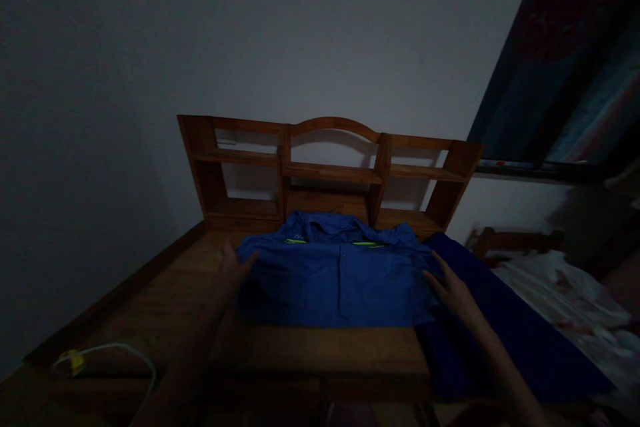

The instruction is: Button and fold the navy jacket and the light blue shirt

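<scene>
A blue jacket with yellow-green stripes near its collar lies spread on a wooden desk, front side up. At its left edge is my left hand, slightly blurred, with thumb and fingers apart. My right hand rests at the opposite edge, its thumb and fingers also spread at the cloth. Both hands touch or nearly touch the fabric; the dim light hides the exact contact. The jacket's collar lies toward the shelf and its hem toward me.
A wooden shelf unit stands at the back against the wall. Dark blue cloth covers the desk's right side. A white cable with a yellow piece lies front left. White bedding is beyond the right edge.
</scene>
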The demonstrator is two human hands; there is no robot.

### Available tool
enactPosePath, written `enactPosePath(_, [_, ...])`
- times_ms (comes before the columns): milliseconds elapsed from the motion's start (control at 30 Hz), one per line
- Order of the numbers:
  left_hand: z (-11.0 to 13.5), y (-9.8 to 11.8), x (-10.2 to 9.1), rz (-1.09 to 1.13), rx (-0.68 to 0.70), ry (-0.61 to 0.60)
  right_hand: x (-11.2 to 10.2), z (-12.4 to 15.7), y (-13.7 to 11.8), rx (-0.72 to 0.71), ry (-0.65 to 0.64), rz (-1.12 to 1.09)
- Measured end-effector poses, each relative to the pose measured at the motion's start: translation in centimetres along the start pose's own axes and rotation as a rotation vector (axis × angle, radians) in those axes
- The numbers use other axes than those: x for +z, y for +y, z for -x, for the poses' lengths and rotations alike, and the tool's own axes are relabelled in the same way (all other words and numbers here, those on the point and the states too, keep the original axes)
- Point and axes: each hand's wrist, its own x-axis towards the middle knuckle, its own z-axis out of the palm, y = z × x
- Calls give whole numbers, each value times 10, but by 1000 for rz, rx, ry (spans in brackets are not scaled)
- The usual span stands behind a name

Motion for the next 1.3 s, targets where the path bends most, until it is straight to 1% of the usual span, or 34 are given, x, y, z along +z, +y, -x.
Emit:
enactPosePath(67, [20, 10, 8, 10, 130, 1, 11, 15, -19, -98, 72, 86])
enactPosePath(100, [35, 15, 13, 34, 213, -26, 15, 24, -32, -141, 115, 114])
enactPosePath(133, [53, 21, 18, 75, 286, -85, 19, 32, -47, -188, 130, 127])
enactPosePath(167, [71, 28, 24, 132, 335, -143, 23, 40, -62, -238, 118, 123])
enactPosePath(233, [106, 41, 41, 254, 404, -309, 33, 54, -91, -331, -6, 67])
enactPosePath(267, [121, 47, 51, 304, 406, -374, 39, 59, -103, -366, -86, 25])
enactPosePath(333, [142, 57, 72, 377, 357, -456, 56, 68, -123, -394, -215, -42])
enactPosePath(400, [152, 63, 94, 443, 269, -500, 75, 73, -134, -376, -263, -73])
enactPosePath(433, [154, 65, 103, 491, 208, -529, 84, 75, -137, -357, -267, -79])
enactPosePath(500, [153, 67, 119, 634, 39, -627, 98, 78, -140, -314, -262, -84])
enactPosePath(567, [151, 67, 128, 817, -133, -737, 108, 79, -140, -273, -242, -85])
enactPosePath(600, [150, 66, 131, 899, -193, -776, 110, 79, -140, -256, -229, -89])
enactPosePath(667, [150, 65, 133, 1002, -240, -792, 114, 79, -139, -238, -198, -114])
enactPosePath(767, [152, 64, 132, 1013, -200, -768, 117, 78, -137, -230, -153, -175])
enactPosePath(900, [155, 67, 127, 921, -69, -765, 120, 78, -135, -211, -142, -248])
enactPosePath(967, [155, 69, 126, 806, 8, -739, 120, 78, -134, -185, -139, -281])
enactPosePath(1100, [153, 71, 129, 513, 156, -601, 117, 77, -130, -88, -106, -356])
enactPosePath(1200, [151, 72, 134, 395, 196, -615, 116, 76, -126, -6, -63, -432])
enactPosePath(1300, [149, 74, 139, 343, 225, -650, 118, 75, -121, 45, -37, -472])
